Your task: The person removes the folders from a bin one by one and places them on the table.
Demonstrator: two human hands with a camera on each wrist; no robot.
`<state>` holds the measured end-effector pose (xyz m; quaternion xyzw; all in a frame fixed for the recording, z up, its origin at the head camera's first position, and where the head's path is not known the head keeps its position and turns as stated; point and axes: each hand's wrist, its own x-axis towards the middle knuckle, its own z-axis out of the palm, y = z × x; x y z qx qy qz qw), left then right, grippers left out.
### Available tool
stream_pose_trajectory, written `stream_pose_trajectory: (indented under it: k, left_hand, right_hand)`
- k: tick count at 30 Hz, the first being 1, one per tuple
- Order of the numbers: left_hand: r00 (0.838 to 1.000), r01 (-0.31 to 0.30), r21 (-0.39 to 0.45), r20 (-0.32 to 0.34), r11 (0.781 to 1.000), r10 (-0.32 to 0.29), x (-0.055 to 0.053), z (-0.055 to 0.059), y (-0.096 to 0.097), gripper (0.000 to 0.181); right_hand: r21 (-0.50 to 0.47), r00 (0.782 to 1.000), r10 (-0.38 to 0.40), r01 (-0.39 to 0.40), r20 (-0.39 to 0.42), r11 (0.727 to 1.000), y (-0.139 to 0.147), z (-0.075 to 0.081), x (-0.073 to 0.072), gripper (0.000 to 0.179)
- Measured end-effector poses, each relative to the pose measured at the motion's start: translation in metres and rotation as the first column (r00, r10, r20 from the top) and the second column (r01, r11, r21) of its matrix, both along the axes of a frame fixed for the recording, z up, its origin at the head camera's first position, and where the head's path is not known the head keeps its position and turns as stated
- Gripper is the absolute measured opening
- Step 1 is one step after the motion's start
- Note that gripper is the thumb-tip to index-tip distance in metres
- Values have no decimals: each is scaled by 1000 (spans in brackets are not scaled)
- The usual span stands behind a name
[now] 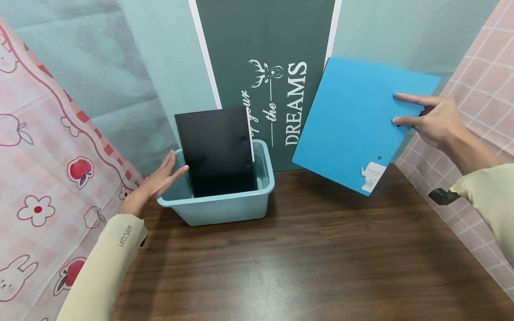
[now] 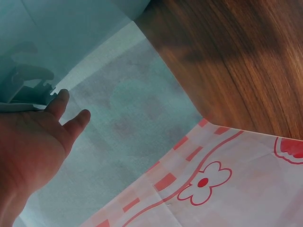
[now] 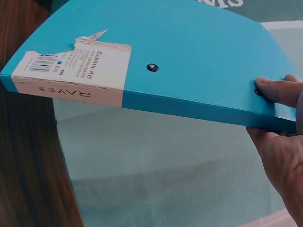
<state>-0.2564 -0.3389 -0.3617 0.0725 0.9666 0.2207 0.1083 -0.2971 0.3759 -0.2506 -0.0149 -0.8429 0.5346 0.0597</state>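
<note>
A blue file folder (image 1: pixel 357 120) with a torn white barcode label (image 1: pixel 373 175) is gripped by my right hand (image 1: pixel 437 118), raised above the table on the right. In the right wrist view the thumb lies on the cover of the folder (image 3: pixel 189 61) beside a black rivet, with the spine edge in the hand. My left hand (image 1: pixel 158 178) touches the left rim of a light blue plastic bin (image 1: pixel 225 209), its fingers extended. Inside the bin a black folder (image 1: pixel 218 151) stands upright, leaning back. The left wrist view shows the left hand (image 2: pixel 38 146) against the bin's side.
The dark wooden table (image 1: pixel 289 258) carries the bin near its back edge. Behind it hangs a green cloth with white lettering (image 1: pixel 296 102). A patterned pink-and-white curtain (image 1: pixel 52 178) borders the left side, and a pink tiled surface (image 1: pixel 470 214) the right.
</note>
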Motion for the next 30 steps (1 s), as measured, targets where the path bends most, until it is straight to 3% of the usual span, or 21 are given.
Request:
stream_pose_trajectory:
  k: [13,30]
  left_hand:
    - [1000,-13,20,-2,1000,13,0,-2,1,93]
    - [1000,-17,35,-8,999,18,3,-1,2,94]
  right_hand:
    - [276,1000,4,-4,1,961,29,-26,1,70]
    - [363,1000,22,-28,19,931,62,-62,2,66]
